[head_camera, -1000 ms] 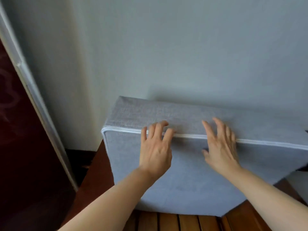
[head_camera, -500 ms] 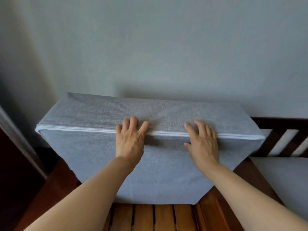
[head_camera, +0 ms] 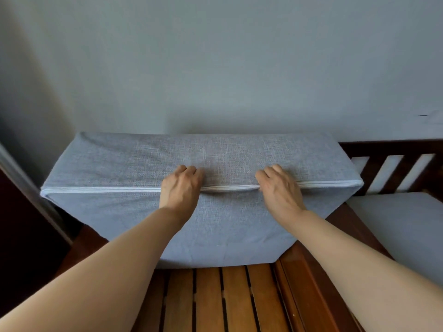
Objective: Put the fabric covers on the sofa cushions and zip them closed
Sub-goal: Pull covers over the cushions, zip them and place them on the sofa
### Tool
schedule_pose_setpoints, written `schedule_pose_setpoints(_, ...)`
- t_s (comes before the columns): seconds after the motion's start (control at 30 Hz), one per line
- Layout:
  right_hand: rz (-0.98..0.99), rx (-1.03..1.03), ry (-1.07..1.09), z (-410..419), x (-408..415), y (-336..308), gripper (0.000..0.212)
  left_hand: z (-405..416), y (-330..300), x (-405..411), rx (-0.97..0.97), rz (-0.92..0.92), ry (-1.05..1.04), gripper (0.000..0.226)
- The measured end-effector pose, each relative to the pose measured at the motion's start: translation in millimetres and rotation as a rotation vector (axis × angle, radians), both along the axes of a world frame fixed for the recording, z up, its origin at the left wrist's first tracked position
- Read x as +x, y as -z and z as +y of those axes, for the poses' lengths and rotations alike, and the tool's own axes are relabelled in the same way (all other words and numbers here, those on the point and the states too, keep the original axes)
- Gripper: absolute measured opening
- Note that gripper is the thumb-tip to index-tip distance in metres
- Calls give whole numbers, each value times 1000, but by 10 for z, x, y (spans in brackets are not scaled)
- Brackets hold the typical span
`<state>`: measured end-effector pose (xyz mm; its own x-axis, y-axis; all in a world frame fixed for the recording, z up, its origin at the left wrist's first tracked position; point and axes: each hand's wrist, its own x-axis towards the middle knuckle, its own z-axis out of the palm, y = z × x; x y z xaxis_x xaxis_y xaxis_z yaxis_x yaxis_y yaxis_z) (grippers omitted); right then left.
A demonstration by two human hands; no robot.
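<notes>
grey covered cushion (head_camera: 119,212) stands on edge on the slatted wooden sofa frame (head_camera: 215,298), against the wall (head_camera: 215,68) | left hand (head_camera: 180,188) fingers curled over cushion's top edge at white piping (head_camera: 96,190) | right hand (head_camera: 278,188) gripping alike, beside left

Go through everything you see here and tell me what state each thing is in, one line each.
Cushion: covered in grey fabric, standing on edge on the wooden slats, against the wall.
White piping: runs along the cushion's top front edge; no open gap visible.
Left hand: fingers curled over the top edge, gripping.
Right hand: fingers curled over the top edge, gripping.
Second cushion: lying flat at right.
</notes>
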<state>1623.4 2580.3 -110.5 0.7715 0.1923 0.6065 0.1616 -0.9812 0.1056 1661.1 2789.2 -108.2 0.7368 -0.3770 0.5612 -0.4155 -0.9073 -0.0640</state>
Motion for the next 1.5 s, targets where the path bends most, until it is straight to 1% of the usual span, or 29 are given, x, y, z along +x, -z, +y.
schedule_pose_setpoints(0.1,52,-43,26,51,-298,59,42,74,73,-215,34,39,47,48)
schedule_pose_setpoints(0.23,100,-50,47,53,-562,87,43,176,101,-449,82,63,19,50)
schedule_pose_setpoints(0.27,111,-43,63,51,-594,102,49,199,115,-492,92,75,0,50)
schedule_pose_setpoints(0.37,322,-109,70,50,-711,109,98,212,153,-697,87,200,-99,51)
schedule_pose_setpoints(0.43,481,-131,41,34,-748,144,107,186,223,-790,85,253,-134,51)
schedule_pose_setpoints(0.5,543,-148,45,25,-818,189,111,128,320,-900,35,265,-188,45)
schedule_pose_setpoints(0.6,556,-143,17,5,-1035,344,114,91,513,-1122,-49,249,-248,47)
schedule_pose_setpoints(0.7,532,-138,-7,-3,-1249,514,116,127,568,-1305,-20,192,-262,55)
schedule_pose_setpoints(0.73,526,-144,-15,6,-1323,570,116,146,578,-1352,9,189,-280,60)
schedule_pose_setpoints(0.8,443,-156,-40,29,-1421,661,121,167,576,-1382,87,145,-306,76)
schedule_pose_setpoints(0.87,360,-99,-48,41,-1463,715,125,151,557,-1403,130,112,-309,94)
schedule_pose_setpoints(0.93,295,-87,-53,18,-1437,787,130,130,683,-1435,154,193,-266,109)
schedule_pose_setpoints(0.97,297,-107,-70,7,-1426,821,134,131,774,-1473,179,238,-221,115)
schedule_pose_setpoints(1.0,302,-137,-90,9,-1440,858,137,143,883,-1541,210,235,-170,121)
schedule_pose_setpoints(1.07,309,-193,-129,65,-1522,1088,138,235,1213,-1693,251,198,-103,134)
schedule_pose_setpoints(1.13,309,-188,-137,123,-1701,1311,135,305,1500,-1845,247,179,-82,140)
schedule_pose_setpoints(1.23,243,-157,-116,209,-1936,1687,124,335,1837,-2036,236,120,-49,136)
schedule_pose_setpoints(1.37,239,-180,-79,241,-2233,2216,115,340,2339,-2345,197,132,-47,127)
schedule_pose_setpoints(1.5,214,-193,-93,239,-2503,2806,100,319,2832,-2687,192,142,-59,127)
